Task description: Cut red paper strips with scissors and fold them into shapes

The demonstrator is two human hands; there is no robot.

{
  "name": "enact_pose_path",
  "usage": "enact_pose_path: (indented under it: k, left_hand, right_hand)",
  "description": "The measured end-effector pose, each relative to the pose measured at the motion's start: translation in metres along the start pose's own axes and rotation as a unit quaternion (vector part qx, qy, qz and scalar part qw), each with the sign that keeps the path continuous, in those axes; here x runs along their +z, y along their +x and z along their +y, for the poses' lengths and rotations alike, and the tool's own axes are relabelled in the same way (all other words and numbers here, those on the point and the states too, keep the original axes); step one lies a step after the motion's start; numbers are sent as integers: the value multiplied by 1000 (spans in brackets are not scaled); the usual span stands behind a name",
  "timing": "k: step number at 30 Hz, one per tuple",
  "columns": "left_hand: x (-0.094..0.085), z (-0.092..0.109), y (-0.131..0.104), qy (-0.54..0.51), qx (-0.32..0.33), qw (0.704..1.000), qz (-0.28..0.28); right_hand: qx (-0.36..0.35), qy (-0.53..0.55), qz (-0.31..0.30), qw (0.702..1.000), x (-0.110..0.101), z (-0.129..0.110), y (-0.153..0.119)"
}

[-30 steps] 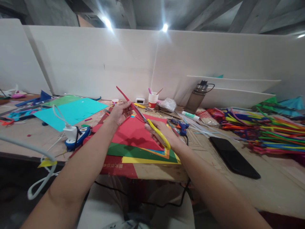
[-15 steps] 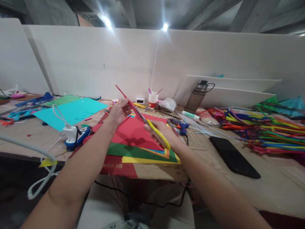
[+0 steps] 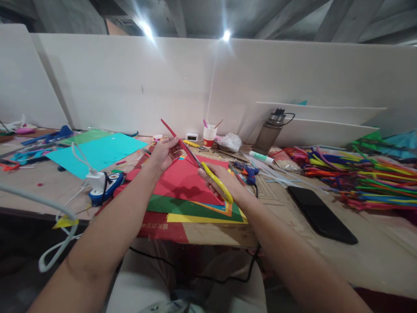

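Note:
My left hand is closed on a piece of red paper, which is raised and seen nearly edge-on. My right hand holds yellow-handled scissors, their blades pointing up and left against the red paper. Whether the blades are parted is hard to tell. Below both hands lies a red sheet, on top of green paper, with orange, blue and yellow sheets showing at its edges.
A phone lies at the right, near many pipe cleaners. Behind are a bottle, paper cups and a blue glue gun. Cyan paper and a power strip are at the left.
The raised red paper and my left hand have shifted slightly right and down. My right hand and the scissors have barely moved.

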State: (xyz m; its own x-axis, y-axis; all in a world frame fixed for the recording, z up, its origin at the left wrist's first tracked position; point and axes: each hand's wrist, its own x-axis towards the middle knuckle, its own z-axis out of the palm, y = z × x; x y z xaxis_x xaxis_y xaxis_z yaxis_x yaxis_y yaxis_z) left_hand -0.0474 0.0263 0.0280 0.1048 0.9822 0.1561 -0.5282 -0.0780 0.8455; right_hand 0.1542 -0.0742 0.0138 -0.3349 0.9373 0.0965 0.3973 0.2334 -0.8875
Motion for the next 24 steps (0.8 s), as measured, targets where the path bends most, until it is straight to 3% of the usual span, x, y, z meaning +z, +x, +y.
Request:
enact_pose_path:
  k: [24]
  left_hand:
    - [1,0,0,-5,-7,1000,3]
  right_hand:
    - [23,31,5,999,3,-5,-4]
